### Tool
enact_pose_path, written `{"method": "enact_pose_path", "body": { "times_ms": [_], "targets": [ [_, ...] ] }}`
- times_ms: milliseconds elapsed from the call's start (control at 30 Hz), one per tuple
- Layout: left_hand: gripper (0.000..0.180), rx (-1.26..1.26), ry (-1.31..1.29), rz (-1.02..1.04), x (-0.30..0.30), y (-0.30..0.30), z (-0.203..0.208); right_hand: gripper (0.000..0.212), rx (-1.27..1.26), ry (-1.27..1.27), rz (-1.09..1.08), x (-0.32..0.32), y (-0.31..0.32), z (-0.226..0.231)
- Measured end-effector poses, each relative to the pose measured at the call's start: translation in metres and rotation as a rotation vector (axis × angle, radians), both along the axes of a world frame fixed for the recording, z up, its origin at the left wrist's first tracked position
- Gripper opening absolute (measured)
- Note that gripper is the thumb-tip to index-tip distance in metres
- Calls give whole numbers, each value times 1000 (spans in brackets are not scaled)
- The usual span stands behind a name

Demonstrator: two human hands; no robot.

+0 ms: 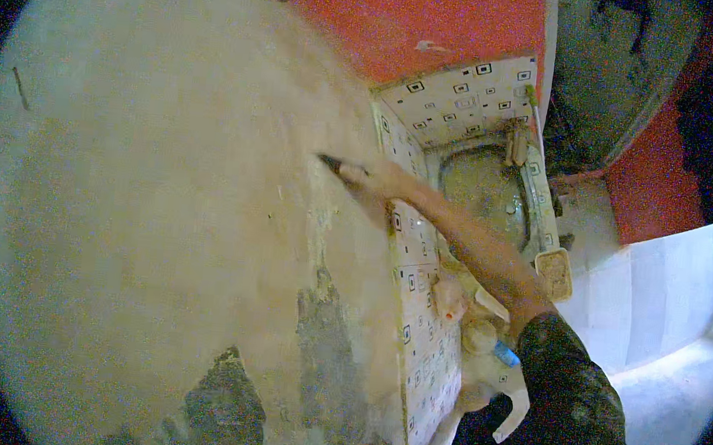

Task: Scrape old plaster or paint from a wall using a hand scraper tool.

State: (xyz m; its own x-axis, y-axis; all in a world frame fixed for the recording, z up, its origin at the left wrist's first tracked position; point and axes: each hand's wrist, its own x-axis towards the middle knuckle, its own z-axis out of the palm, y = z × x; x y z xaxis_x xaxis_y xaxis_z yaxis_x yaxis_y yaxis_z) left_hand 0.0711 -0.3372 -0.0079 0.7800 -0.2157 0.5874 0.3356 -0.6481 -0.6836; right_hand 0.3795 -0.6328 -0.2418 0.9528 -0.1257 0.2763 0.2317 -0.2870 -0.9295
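My right arm reaches across from the lower right, and my right hand (362,181) is closed around a dark, thin, wedge-shaped putty knife (329,162). The tip of the putty knife is at the pale plastered wall (167,163) and seems to touch it. Below the tip, a rough light streak runs down to a bare dark grey patch (325,338). A second grey patch (226,406) shows lower on the wall. A skin-toned shape that looks like part of my left hand (474,397) shows by a white curved piece (514,416); its fingers cannot be made out.
Beside the wall, patterned tiles (426,347) border a ledge with a sink basin (486,191). On the ledge are a blue-capped item (506,353) and a pinkish bag-like thing (450,298). A yellowish tray (554,274) sits at its outer edge. A red wall (441,26) rises behind.
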Motion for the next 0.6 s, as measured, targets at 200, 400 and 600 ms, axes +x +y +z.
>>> {"method": "enact_pose_path", "body": {
  "times_ms": [200,400,600],
  "targets": [
    [71,2,-9,1,-11,3,3,46,50,117,-174,-3,15,11],
    [71,-3,-22,-16,-11,6,-2,53,31,-272,-244,-28,28,21],
    [71,0,-70,6,-17,10,6,50,403,609,-95,-45,14,21]
  ]
}}
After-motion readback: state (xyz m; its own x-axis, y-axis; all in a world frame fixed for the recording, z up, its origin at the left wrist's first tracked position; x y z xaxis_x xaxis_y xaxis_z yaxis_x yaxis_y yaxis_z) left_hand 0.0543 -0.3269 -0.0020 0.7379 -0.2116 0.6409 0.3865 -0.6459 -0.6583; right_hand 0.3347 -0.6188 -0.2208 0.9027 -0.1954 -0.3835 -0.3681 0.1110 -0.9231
